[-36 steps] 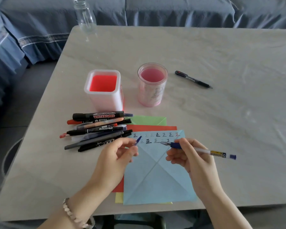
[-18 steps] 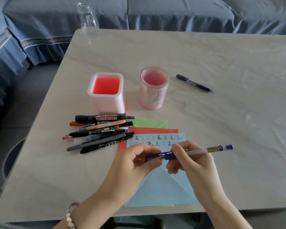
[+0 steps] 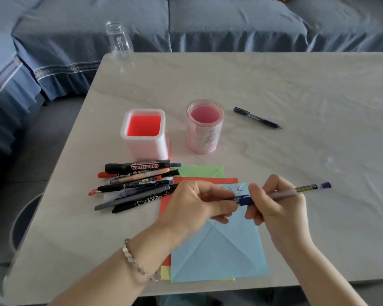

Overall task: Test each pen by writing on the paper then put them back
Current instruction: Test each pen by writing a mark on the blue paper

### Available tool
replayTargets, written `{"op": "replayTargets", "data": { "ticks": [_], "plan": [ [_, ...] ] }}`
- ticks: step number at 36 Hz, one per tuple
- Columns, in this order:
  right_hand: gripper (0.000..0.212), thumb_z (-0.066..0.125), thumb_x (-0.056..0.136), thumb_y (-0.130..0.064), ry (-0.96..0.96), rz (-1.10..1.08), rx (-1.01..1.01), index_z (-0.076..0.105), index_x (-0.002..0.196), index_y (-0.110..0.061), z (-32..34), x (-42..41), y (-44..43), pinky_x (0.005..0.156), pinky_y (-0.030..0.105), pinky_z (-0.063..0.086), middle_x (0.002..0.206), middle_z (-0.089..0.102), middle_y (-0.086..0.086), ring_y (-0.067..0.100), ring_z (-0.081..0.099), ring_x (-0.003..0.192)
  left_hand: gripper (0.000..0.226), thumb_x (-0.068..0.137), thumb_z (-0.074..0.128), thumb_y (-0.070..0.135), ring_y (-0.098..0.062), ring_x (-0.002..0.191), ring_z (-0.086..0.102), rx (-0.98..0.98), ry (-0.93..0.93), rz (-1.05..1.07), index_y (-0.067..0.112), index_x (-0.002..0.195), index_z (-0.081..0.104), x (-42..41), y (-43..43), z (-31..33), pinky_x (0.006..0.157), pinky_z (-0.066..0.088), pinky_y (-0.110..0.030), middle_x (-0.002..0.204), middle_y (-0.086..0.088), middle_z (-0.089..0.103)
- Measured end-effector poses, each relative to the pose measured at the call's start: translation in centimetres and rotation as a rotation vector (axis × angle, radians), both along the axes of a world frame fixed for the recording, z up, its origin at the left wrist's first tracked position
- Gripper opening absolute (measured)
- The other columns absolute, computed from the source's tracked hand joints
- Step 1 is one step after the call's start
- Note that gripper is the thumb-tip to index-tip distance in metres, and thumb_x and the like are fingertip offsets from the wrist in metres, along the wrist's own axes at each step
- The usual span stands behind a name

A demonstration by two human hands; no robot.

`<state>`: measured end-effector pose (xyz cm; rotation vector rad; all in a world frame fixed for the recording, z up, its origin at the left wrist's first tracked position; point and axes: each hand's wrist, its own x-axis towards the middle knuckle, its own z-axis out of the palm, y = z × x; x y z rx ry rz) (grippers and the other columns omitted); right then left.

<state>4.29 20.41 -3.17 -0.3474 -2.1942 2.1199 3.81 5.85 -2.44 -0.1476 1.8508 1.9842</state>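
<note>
Now the capping step: both hands meet just above the blue paper (image 3: 219, 250). The right hand (image 3: 279, 210) pinches the blue pen (image 3: 305, 189) near its grip, with the barrel slanting up and to the right. The left hand (image 3: 197, 204) curls its fingers round the tip end, apparently seating the cap, which is largely hidden. The next move would be to carry the pen to the round cup (image 3: 205, 127) and lower it past the rim.

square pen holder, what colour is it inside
Bright red inside the square holder, with a white rim; it shows clearly in the head view.
</note>
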Motion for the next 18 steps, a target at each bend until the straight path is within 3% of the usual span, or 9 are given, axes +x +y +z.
{"op": "replayTargets", "data": {
  "ticks": [3,9,11,14,18],
  "plan": [
    [0.037,0.058,0.081,0.007,-0.022,0.105,0.039,0.038,0.053,-0.005,-0.3,0.1,-0.2,0.032,0.017,0.031,0.036,0.054,0.009,0.013,0.039,0.027,0.016,0.076,0.068,-0.006,-0.011,0.054,0.063,0.019,-0.133,-0.09,0.01,0.074,0.069,0.3,-0.9,-0.3,0.054,0.052,-0.021,0.064,-0.005,0.068],
    [0.025,0.064,0.082,-0.005,-0.193,0.338,0.037,0.048,0.063,-0.004,-2.4,0.3,-3.1,0.038,0.016,0.036,0.044,0.06,0.004,0.011,0.047,0.035,0.013,0.084,0.067,0.015,-0.006,0.072,0.062,-0.497,0.335,-0.194,0.026,0.091,0.068,2.0,-3.5,-2.8,0.071,0.051,-0.028,0.079,0.01,0.068],
    [0.016,0.064,0.083,-0.013,-0.227,0.41,0.076,0.056,0.069,-0.01,-3.0,0.2,-4.0,0.043,0.016,0.039,0.047,0.062,0.001,0.008,0.049,0.039,0.011,0.086,0.062,0.025,-0.003,0.082,0.059,-0.73,0.504,-0.123,0.03,0.095,0.065,2.3,-5.2,-4.0,0.073,0.046,-0.027,0.086,0.015,0.066],
    [0.007,0.062,0.085,-0.018,-0.245,0.413,0.118,0.061,0.079,-0.016,-3.6,-0.4,-4.3,0.049,0.016,0.043,0.051,0.064,-0.001,0.007,0.052,0.043,0.015,0.084,0.049,0.032,-0.006,0.078,0.055,-1.003,0.686,0.113,0.028,0.096,0.056,2.1,-8.5,-5.0,0.067,0.042,-0.024,0.084,0.008,0.066],
    [0.006,0.061,0.085,-0.015,-0.241,0.377,0.139,0.061,0.08,-0.014,-4.1,-1.0,-4.0,0.049,0.015,0.043,0.051,0.064,-0.002,0.007,0.051,0.044,0.02,0.083,0.05,0.023,-0.026,0.076,0.061,-1.287,0.727,0.252,0.012,0.09,0.065,1.7,-12.8,-6.1,0.068,0.047,-0.034,0.083,-0.001,0.067]
  ]
}}
